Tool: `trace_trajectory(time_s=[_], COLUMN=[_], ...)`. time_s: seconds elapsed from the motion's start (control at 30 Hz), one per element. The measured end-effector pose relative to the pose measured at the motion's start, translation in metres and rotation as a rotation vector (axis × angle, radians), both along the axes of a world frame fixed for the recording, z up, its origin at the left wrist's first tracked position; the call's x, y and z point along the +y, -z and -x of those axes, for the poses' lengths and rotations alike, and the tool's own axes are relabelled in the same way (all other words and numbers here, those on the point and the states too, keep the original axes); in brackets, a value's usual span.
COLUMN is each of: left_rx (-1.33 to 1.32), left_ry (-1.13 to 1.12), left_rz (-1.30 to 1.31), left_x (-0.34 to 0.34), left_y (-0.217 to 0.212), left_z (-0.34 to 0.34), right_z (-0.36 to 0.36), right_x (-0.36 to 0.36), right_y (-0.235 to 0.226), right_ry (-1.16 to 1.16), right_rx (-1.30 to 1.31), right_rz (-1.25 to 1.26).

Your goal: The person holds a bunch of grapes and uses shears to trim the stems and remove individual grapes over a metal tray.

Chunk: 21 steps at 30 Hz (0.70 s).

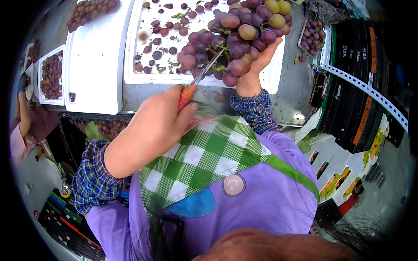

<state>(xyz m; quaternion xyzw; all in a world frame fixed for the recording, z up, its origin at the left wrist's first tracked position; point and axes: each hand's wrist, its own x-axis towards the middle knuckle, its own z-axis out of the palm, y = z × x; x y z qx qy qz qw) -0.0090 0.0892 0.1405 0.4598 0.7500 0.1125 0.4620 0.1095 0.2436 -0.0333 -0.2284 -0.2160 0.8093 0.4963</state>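
Observation:
My left hand (148,126) is closed around the red-orange handles of a pair of slim scissors (188,93). Their thin metal blades reach in among the stems of a large bunch of grapes (237,50), purple-red with some yellow-green berries. From the right side and below, my right hand (261,61) supports this bunch, its fingers partly hidden behind the fruit. The bunch is held over a white tray (130,65), where several loose grapes (164,31) and bits of green stem lie scattered.
Left of the tray is a white foam lid or board (93,65) with another bunch (89,13) at its far end. Boxes of grapes (51,76) stand farther left, near another person's arm (24,104). Black stacked crates (348,87) and a grape punnet (312,37) are at right.

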Motion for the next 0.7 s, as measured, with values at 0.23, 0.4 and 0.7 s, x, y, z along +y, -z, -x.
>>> trace_trajectory(time_s=[0.23, 0.4, 0.7], left_rx=[0.075, 0.144, 0.145], left_ry=[0.010, 0.040, 0.003], left_rz=[0.021, 0.011, -0.115], left_x=[0.008, 0.012, 0.002], left_y=[0.000, 0.004, 0.020], left_z=[-0.015, -0.026, -0.040], right_z=[-0.007, -0.015, -0.021], right_x=[0.001, 0.003, 0.007], right_y=[0.006, 0.009, 0.011], right_ry=[0.042, 0.029, 0.044], right_rx=[-0.061, -0.056, -0.010], right_rz=[-0.045, -0.047, -0.061])
